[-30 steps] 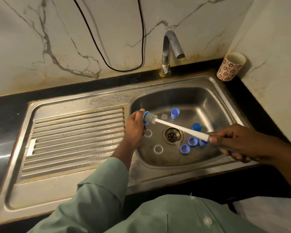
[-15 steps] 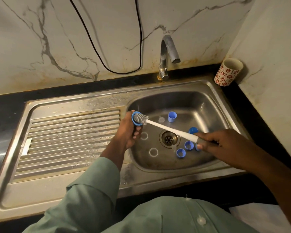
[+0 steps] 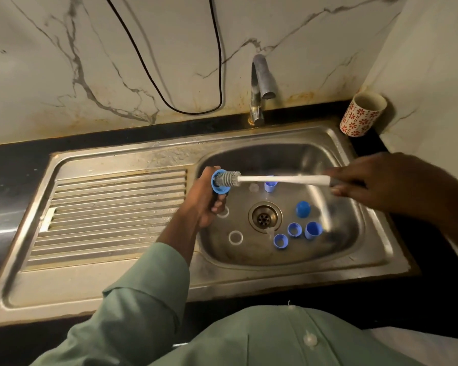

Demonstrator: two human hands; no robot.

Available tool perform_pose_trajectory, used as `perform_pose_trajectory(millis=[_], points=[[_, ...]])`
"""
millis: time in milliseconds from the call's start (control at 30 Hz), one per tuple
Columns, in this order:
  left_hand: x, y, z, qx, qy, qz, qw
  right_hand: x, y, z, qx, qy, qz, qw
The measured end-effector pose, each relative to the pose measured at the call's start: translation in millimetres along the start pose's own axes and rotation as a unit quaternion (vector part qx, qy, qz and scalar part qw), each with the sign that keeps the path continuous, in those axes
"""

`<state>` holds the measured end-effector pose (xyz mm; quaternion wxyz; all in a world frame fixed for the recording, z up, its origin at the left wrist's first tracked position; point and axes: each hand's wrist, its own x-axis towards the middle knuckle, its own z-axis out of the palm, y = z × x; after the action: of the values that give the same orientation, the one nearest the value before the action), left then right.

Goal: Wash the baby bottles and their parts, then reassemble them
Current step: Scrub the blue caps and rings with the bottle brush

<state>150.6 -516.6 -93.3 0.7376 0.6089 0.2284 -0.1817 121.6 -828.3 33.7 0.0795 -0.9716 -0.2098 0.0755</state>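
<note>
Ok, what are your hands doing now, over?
Left hand grips blue ring. Right hand holds brush, bristles inside ring. Nothing blocking.

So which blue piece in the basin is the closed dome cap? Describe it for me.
Start at the sink basin and find the drain. Just right of it sits the dome cap, darker blue. Unlike the three lighter blue rings nearer the front, it shows no open hole.

pale green button-up shirt (image 3: 249, 339), long sleeve (image 3: 143, 299) on the left arm, small white buttons (image 3: 310, 339), right forearm bare
</note>
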Motion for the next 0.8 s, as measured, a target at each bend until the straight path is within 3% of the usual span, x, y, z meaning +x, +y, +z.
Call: perform_pose_trajectory(millis=[133, 267, 400, 500, 567, 700, 800], points=[[7, -1, 2, -0.011, 0.054, 0.035, 0.998, -12, -16, 26, 0.111, -0.085, 0.002, 0.99], [9, -13, 14, -0.029, 0.064, 0.033, 0.997, -2, 7, 22, 0.005, -0.006, 0.01, 1.0], [14, -15, 9, -0.04, 0.115, 0.054, 0.991, -7, 4, 28, 0.131, -0.087, 0.027, 0.987], [14, -15, 11, -0.095, 0.091, 0.072, 0.989, -5, 22, 24, 0.129, -0.019, 0.064, 0.989], [12, -12, 12, -0.159, 0.051, 0.086, 0.982, -9, 21, 29, 0.19, 0.02, 0.079, 0.978], [11, -2, 15, -0.224, 0.014, 0.08, 0.971, -25, -2, 49, 0.353, -0.007, 0.08, 0.932], [9, 2, 29, -0.282, 0.006, 0.039, 0.958, -30, -19, 61, 0.391, -0.019, 0.074, 0.917]])
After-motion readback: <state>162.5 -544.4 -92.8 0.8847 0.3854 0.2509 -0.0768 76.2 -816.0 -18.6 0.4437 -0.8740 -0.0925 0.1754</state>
